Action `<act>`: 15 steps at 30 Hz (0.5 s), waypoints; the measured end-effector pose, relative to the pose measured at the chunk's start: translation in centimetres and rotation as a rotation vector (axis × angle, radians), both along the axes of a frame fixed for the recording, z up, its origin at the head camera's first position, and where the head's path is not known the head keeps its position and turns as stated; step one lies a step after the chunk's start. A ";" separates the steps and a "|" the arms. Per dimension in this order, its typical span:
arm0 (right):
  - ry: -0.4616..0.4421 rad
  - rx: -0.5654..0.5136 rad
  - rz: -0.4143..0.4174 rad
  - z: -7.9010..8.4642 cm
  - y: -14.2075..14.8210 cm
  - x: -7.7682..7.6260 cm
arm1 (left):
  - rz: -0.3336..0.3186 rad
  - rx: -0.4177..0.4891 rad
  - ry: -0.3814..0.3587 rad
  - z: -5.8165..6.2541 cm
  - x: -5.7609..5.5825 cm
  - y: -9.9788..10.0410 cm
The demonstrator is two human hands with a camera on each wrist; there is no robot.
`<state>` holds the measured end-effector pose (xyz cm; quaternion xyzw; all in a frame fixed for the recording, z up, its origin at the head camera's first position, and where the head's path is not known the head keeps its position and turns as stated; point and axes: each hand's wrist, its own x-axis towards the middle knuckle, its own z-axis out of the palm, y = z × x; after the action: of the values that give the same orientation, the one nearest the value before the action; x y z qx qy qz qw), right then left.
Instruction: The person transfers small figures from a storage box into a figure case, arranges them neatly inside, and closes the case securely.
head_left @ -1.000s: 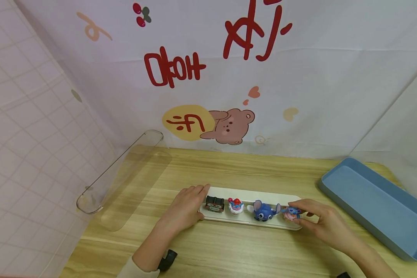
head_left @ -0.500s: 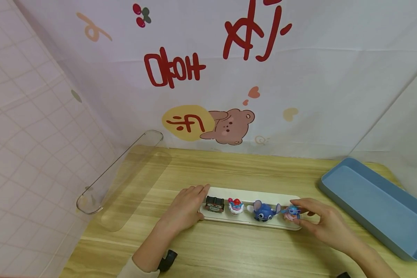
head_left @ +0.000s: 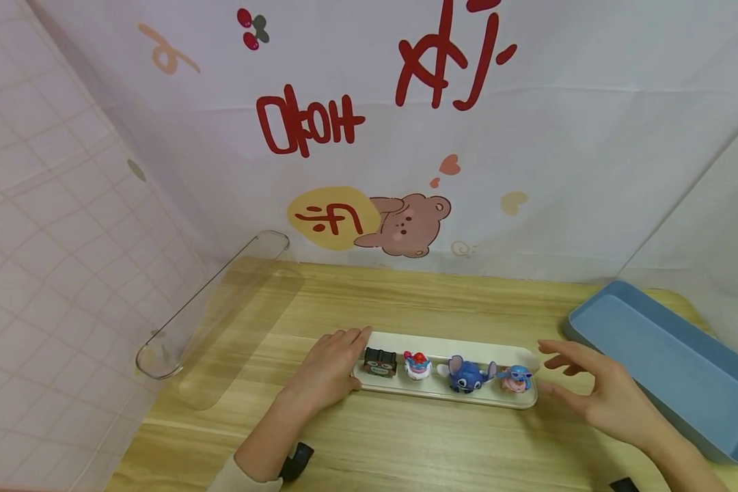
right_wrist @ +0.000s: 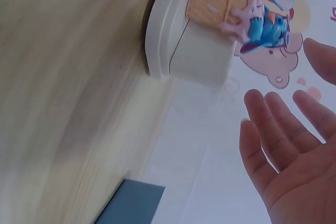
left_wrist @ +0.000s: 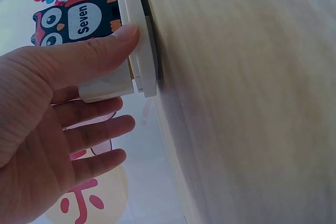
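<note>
A long white display base (head_left: 449, 344) holds several small figurines in a row. From the left stand a dark owl figurine (head_left: 380, 362) marked "Seven", a white-and-red figurine (head_left: 417, 367), a blue big-eared figurine (head_left: 466, 376) and a blue figurine on an ice cream cone (head_left: 516, 380). My left hand (head_left: 327, 369) grips the base's left end, its thumb (left_wrist: 113, 45) on the front edge beside the owl and its fingers behind. Just off the right end, my right hand (head_left: 618, 400) hangs with fingers spread, holding nothing, apart from the cone figurine (right_wrist: 223, 14) in the right wrist view.
A clear plastic cover (head_left: 240, 328) stands at the left by the tiled-pattern sheet. At the right lies a blue tray (head_left: 658, 403), close behind my right hand. A printed white cloth (head_left: 566, 171) hangs at the back of the wooden table (head_left: 406, 444).
My right hand has let go of the cone figurine and drawn back to the right, fingers opening. That figurine now stands upright on the base. The left hand keeps its place.
</note>
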<state>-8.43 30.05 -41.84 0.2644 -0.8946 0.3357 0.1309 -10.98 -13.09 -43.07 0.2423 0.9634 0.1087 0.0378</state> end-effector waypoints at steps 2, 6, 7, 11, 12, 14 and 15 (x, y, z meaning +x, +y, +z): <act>-0.007 -0.004 -0.009 0.0 0.3 0.0 | 0.000 0.002 0.000 0.0 0.0 0.0; -0.013 -0.010 -0.020 -0.2 1.0 0.0 | -0.002 -0.004 0.007 -0.1 0.0 0.0; -0.015 -0.008 -0.024 -0.2 1.1 -0.1 | -0.003 -0.006 0.009 -0.1 0.0 0.0; -0.022 -0.010 -0.042 -0.4 1.5 -0.1 | -0.004 -0.011 0.015 -0.1 0.0 0.0; -0.025 -0.010 -0.048 -0.5 1.6 -0.1 | -0.004 -0.012 0.016 -0.1 0.0 0.0; -0.035 -0.011 -0.059 -0.6 1.8 -0.1 | -0.002 -0.014 0.017 -0.1 0.0 0.0; -0.040 -0.012 -0.064 -0.7 1.9 -0.2 | -0.002 -0.015 0.016 -0.1 0.1 0.0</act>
<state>-8.58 31.94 -42.55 0.2279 -0.9031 0.3419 0.1253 -10.92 -13.10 -43.18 0.2438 0.9642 0.0994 0.0317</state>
